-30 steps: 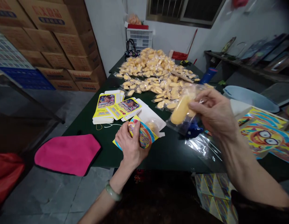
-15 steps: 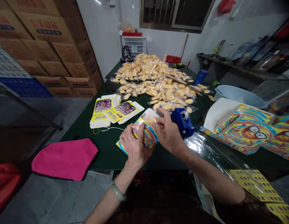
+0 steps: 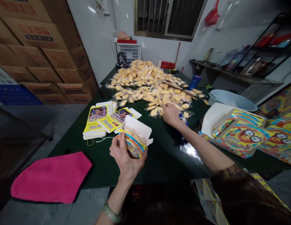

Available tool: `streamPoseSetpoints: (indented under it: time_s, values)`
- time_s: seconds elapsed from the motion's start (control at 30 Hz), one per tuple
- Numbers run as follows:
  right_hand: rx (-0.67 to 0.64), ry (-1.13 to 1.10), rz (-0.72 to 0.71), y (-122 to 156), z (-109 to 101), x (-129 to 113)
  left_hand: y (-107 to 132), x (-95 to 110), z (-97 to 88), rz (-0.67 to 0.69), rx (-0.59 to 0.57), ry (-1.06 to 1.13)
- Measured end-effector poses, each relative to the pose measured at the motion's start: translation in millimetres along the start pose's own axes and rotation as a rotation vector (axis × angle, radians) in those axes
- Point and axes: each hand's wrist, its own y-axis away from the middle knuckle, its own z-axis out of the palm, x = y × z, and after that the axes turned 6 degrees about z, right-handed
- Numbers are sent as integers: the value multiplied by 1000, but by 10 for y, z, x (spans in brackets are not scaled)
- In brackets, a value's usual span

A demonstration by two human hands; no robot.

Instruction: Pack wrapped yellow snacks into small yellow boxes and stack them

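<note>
My left hand (image 3: 126, 156) is wrapped round a small colourful carton (image 3: 133, 144), tilted, with its white flap up. Yellowish pieces in clear wrap show inside its open top. My right hand (image 3: 171, 114) reaches to the near edge of a big heap of clear-wrapped yellow pieces (image 3: 145, 73); its fingers are bent down among the packets, and what they pinch, if anything, is hidden. Beneath my right forearm sits a blue tape dispenser (image 3: 183, 137), mostly covered. Left of the carton lies a stack of flat yellow cartons (image 3: 95, 120), a few fanned on top.
An open display box (image 3: 248, 134) with a cartoon face stands at the right, before a pale blue basin (image 3: 232, 100). A pink cloth-like piece (image 3: 53, 178) lies at the front left. Brown shipping cartons (image 3: 49, 56) are piled at the left wall. A blue cylinder (image 3: 194, 82) stands beside the heap.
My right hand has left the carton and moved up to the heap's near edge. The carton in my left hand now shows its open top and raised flap. The view has shifted slightly.
</note>
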Motion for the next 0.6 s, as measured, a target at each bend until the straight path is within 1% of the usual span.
streamPoseSetpoints:
  time_s: [0.07, 0.13, 0.17, 0.23, 0.3, 0.37, 0.4, 0.43, 0.5, 0.53, 0.57, 0.6]
  values:
    - [-72, 52, -5, -279, 211, 82, 0, -12, -12, 6, -7, 8]
    - [-108, 34, -7, -440, 342, 121, 2, -24, -20, 10, -9, 7]
    - [-121, 20, -2, -492, 365, 133, 3, -32, -24, 10, -10, 5]
    - [-139, -28, 13, -569, 322, 155, 3, -51, -31, 6, -13, 2]
    - [-142, -100, 26, -612, 169, 171, -1, -63, -37, -1, -41, -5]
    - [-119, -187, 23, -585, -62, 162, -10, -59, -36, -7, -91, -24]
    - [-100, -289, 7, -531, -194, 137, -18, -50, -32, -6, -112, -37]
    - [-84, -430, -22, -445, -325, 94, -27, -36, -25, -3, -128, -48]
    - [-73, -791, -116, -192, -556, -45, -46, 1, -4, 12, -141, -66]
    - [-88, -904, -176, -42, -640, -136, -53, 22, 10, 19, -147, -73]
    - [-104, -928, -229, 109, -697, -233, -57, 44, 23, 24, -151, -77]
    - [-115, -894, -279, 248, -727, -329, -57, 64, 35, 25, -153, -79]
